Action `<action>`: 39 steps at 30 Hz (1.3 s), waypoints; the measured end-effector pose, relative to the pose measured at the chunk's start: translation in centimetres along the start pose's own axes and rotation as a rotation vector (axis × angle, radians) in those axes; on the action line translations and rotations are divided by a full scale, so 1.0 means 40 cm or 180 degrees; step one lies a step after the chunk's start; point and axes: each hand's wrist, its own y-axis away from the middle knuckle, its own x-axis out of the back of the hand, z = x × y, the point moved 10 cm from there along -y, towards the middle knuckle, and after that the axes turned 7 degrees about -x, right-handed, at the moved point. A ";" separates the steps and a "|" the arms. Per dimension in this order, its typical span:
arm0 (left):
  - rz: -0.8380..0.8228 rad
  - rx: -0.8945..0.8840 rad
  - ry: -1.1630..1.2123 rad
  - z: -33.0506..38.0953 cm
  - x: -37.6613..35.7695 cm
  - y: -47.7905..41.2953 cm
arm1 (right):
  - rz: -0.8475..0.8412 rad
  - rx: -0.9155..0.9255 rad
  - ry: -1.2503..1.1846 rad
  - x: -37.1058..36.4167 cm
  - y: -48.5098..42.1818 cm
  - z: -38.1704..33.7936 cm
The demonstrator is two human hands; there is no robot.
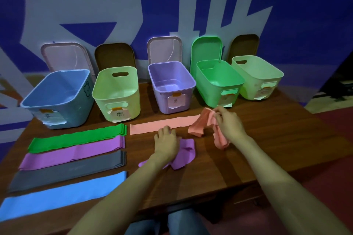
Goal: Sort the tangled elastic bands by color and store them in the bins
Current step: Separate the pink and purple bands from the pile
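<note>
Along the far edge of the desk [248,149] stand five open bins: blue bin [57,101], yellow-green bin [116,97], purple bin [172,89], green bin [215,84] and pale green bin [256,80]. Toward the left edge lie flat green bands [76,139], purple bands [72,155], grey bands [66,170] and a blue band [63,194]. At mid-desk the right hand [229,122] pinches a bunched pink band [198,127]. The left hand [166,139], fingers bent, rests at a flat pink band [152,125], its wrist over a crumpled purple band [186,153]; whether it grips either I cannot tell.
</note>
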 end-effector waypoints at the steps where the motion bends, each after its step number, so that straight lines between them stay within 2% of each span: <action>1: 0.0150 -0.0093 0.0379 0.019 0.020 -0.005 | -0.0043 0.0172 -0.0002 0.011 -0.001 -0.025; 3: 0.0499 -0.0539 0.1250 0.079 0.079 -0.012 | -0.0205 0.0586 -0.0040 0.020 0.002 -0.078; 6: 0.0680 -0.1094 0.1732 0.173 0.159 -0.028 | -0.0346 0.1067 -0.0138 0.048 0.015 -0.149; 9: 0.0609 -0.0905 0.2234 0.182 0.213 -0.053 | -0.0304 0.1252 -0.0231 0.087 0.016 -0.190; 13: 0.0327 -0.0885 0.3091 0.159 0.261 -0.060 | -0.0098 0.1019 -0.0736 0.139 0.001 -0.190; 16: 0.0487 -0.0362 0.3593 0.090 0.282 -0.066 | -0.0199 0.0760 -0.1223 0.140 -0.011 -0.187; 18: 0.0595 0.0046 0.3342 0.041 0.277 -0.072 | -0.0291 0.0653 -0.1368 0.126 -0.015 -0.196; 20: 0.0880 0.0034 0.2508 0.021 0.297 -0.065 | -0.0224 0.0709 -0.1373 0.120 -0.014 -0.220; 21: 0.1183 -0.0121 0.2380 0.024 0.321 -0.052 | -0.0194 0.0755 -0.1445 0.120 -0.012 -0.235; 22: 0.1415 -0.0291 0.2537 0.032 0.342 -0.032 | -0.0192 0.0809 -0.1557 0.121 -0.010 -0.251; 23: 0.1427 -0.0451 0.2854 0.048 0.350 -0.017 | -0.0226 0.0879 -0.1660 0.119 -0.008 -0.267; 25: 0.0927 -0.0734 0.3100 0.093 0.329 -0.011 | -0.0381 0.1030 -0.1718 0.108 -0.004 -0.294; 27: 0.0647 -0.0865 0.2833 0.115 0.310 -0.011 | -0.0493 0.1173 -0.1634 0.096 0.000 -0.313; 28: 0.0680 -0.0800 0.2945 0.108 0.310 -0.014 | -0.0456 0.1192 -0.1603 0.097 -0.001 -0.316; 31: 0.0757 -0.0125 0.4057 0.036 0.297 -0.031 | -0.0265 0.0969 -0.1704 0.109 -0.015 -0.290; 35: 0.0208 0.0227 0.4713 -0.026 0.270 -0.042 | -0.1034 0.0754 -0.1578 0.047 -0.020 -0.245; 39: 0.0058 0.0439 0.4607 -0.100 0.247 -0.041 | -0.1575 0.0637 -0.0979 -0.007 -0.009 -0.199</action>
